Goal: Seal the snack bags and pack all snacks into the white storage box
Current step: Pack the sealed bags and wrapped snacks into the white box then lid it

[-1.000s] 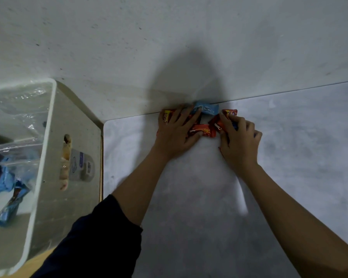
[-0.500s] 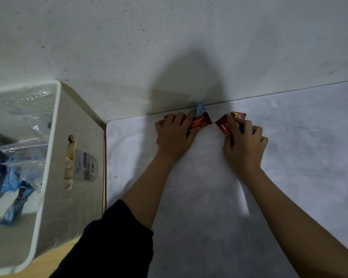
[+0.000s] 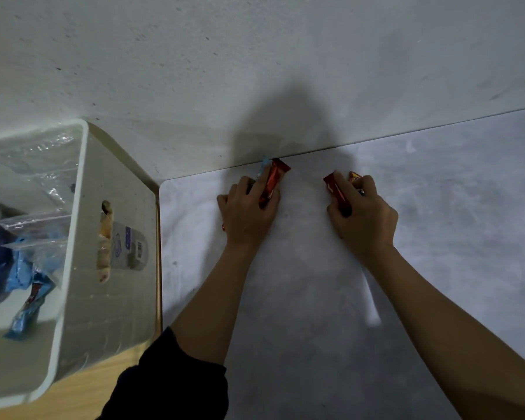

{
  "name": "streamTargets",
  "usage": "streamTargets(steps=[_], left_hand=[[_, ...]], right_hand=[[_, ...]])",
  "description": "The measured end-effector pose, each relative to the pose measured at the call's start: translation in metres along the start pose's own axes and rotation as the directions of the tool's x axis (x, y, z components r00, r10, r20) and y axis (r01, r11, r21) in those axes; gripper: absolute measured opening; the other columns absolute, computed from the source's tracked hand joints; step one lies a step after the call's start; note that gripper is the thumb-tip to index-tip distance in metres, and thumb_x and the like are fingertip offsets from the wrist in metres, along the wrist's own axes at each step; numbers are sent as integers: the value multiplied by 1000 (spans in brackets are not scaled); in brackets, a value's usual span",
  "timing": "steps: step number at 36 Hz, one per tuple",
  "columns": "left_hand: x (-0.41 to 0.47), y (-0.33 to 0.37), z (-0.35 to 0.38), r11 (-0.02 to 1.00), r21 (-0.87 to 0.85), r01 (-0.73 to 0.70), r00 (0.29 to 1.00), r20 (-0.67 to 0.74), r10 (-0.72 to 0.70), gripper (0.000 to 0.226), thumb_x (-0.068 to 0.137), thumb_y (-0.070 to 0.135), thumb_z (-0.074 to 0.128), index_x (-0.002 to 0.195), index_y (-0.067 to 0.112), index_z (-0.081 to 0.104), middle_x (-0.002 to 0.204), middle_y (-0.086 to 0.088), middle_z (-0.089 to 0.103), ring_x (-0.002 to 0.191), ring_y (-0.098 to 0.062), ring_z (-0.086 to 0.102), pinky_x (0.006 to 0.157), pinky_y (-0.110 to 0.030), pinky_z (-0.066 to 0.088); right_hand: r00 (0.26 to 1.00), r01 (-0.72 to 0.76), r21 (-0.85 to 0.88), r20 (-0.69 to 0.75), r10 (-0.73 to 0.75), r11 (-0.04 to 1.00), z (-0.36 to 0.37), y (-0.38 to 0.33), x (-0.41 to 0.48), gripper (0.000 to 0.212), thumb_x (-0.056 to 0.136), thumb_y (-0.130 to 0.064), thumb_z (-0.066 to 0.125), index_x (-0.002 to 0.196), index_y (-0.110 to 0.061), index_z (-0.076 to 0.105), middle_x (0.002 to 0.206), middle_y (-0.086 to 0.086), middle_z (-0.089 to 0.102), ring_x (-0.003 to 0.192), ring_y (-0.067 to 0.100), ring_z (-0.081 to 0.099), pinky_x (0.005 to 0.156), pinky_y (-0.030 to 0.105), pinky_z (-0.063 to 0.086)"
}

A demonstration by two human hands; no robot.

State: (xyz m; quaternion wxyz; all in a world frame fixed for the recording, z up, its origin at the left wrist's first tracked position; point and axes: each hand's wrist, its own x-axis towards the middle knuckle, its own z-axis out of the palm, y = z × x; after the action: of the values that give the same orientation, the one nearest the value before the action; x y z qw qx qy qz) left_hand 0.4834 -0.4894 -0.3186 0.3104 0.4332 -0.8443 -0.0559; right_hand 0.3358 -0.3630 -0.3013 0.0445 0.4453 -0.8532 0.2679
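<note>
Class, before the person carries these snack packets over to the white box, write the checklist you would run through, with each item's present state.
1. Left hand closed on its red packet: ok.
2. Right hand closed on its red packet: ok.
3. Blue packet also secured by the left hand: cannot tell.
4. White storage box open on top: ok.
5. Room left inside the box: ok.
6. No loose snacks left on the table: ok.

pale speckled wall (image 3: 255,56) behind grey mottled table (image 3: 437,237), dim light.
</note>
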Motion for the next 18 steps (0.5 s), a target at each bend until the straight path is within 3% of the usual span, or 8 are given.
streamTargets(steps=[6,13,18], left_hand=[[0,0,-10,972,-175,160,987,6,-161,41,83,37,53,120,22,62,72,-1,57,57,-17,53,60,-28,31],[-1,7,-24,870,-389,302,949,34,-314,44,85,43,50,120,19,63,73,2,53,59,-15,53,59,-43,48],[3,13,-32,831,-462,309,940,16,-341,46,86,42,52,122,15,62,78,-5,56,69,-9,50,58,-15,40]], right_hand=[[998,-30,119,-57,37,992,0,-1,-3,40,73,-14,66,112,-23,67,92,6,63,57,26,60,49,27,48],[996,-36,181,-79,51,983,0,-5,-7,40,73,-14,65,112,-21,68,82,5,58,62,24,59,51,23,41],[996,-1,200,-91,20,980,-5,-12,-8,40,72,-13,67,112,-18,68,80,7,57,56,22,54,47,24,41]])
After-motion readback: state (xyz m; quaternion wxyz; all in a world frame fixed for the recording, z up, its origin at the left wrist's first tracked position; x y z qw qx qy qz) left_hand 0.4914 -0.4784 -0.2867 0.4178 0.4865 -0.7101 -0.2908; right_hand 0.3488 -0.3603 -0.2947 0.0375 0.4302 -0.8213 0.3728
